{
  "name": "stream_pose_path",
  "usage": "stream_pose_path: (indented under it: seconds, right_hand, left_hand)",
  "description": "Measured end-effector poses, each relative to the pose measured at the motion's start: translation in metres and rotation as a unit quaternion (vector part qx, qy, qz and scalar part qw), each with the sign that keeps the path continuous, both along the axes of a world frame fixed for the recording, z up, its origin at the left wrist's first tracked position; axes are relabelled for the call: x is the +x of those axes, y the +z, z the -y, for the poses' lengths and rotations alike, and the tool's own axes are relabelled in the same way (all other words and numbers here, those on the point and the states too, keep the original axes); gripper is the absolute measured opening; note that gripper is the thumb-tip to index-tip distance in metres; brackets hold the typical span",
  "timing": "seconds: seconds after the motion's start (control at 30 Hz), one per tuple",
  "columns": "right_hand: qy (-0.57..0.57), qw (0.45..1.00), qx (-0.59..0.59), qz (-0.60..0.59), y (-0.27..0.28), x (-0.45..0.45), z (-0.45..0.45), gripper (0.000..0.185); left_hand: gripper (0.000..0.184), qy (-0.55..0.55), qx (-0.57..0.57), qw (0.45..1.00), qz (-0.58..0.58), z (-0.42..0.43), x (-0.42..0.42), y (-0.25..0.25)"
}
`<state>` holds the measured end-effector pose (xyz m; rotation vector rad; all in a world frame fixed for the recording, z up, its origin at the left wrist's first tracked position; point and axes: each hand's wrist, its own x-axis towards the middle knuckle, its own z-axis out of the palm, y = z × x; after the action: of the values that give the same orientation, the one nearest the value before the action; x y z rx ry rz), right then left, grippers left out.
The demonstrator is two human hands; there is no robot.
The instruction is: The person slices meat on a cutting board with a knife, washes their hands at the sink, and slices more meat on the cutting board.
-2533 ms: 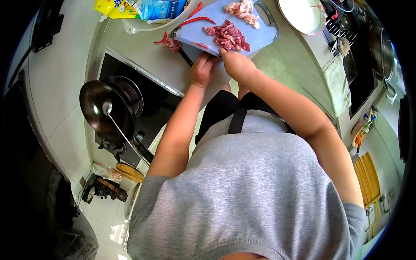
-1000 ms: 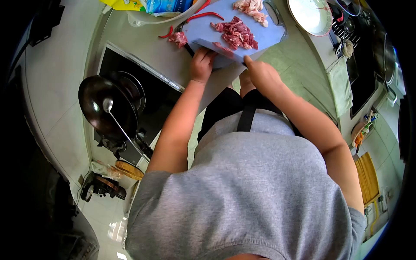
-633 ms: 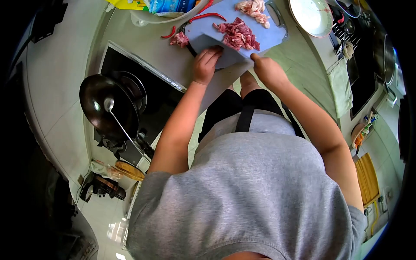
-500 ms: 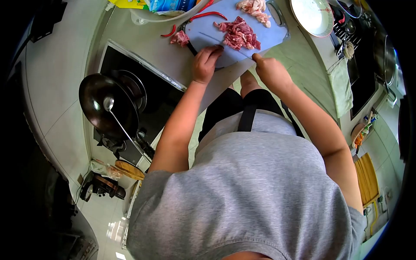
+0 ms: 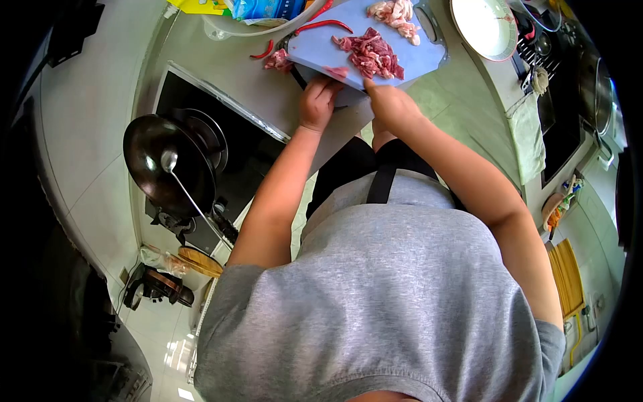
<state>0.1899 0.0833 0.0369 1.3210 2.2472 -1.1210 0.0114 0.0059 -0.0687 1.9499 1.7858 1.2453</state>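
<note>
A knife (image 5: 349,83) is gripped in my right hand (image 5: 394,106), its blade pointing left across the near edge of the blue cutting board (image 5: 423,61). Beside the blade, my left hand (image 5: 319,104) has its fingers bent together; whatever lies under them is hidden. A pink patch shows by the blade, either meat or its reflection. Sliced red meat (image 5: 375,55) is piled on the board, with paler, fatty pieces (image 5: 395,16) farther back. Another meat chunk (image 5: 277,60) sits at the board's left edge, near red chilies (image 5: 324,24).
On the left, a dark wok (image 5: 149,151) with a metal ladle (image 5: 169,161) stands over the black cooktop (image 5: 258,157). A plastic bowl (image 5: 221,25) with colourful packets is at the back left. A white dish (image 5: 487,30) stands at the right.
My right hand has moved left with the knife, closer to my left hand. The blade now shows its broad side. My left hand has stayed nearly in place.
</note>
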Motion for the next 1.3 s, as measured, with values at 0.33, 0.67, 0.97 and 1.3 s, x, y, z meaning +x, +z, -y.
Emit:
stream_pose_path:
  seconds: [0.33,0.67,0.97,1.3]
  right_hand:
    - [-0.041,0.999,0.015,0.022,0.015,0.053,-0.003,0.036]
    - [0.006,0.998,-0.044,0.044,0.047,0.041,0.007,0.052]
    - [0.014,1.0,-0.026,-0.011,0.005,-0.001,0.002,0.026]
    - [-0.006,0.999,-0.039,0.036,0.002,0.024,0.012,0.025]
  left_hand:
    - [0.023,-0.03,-0.015,0.999,-0.029,0.003,0.0,0.009]
    - [0.024,0.006,-0.011,1.0,-0.029,0.008,0.003,0.011]
    - [0.023,0.018,-0.013,1.0,-0.012,0.014,0.005,-0.003]
    - [0.028,-0.013,-0.002,0.999,-0.034,0.013,0.005,-0.003]
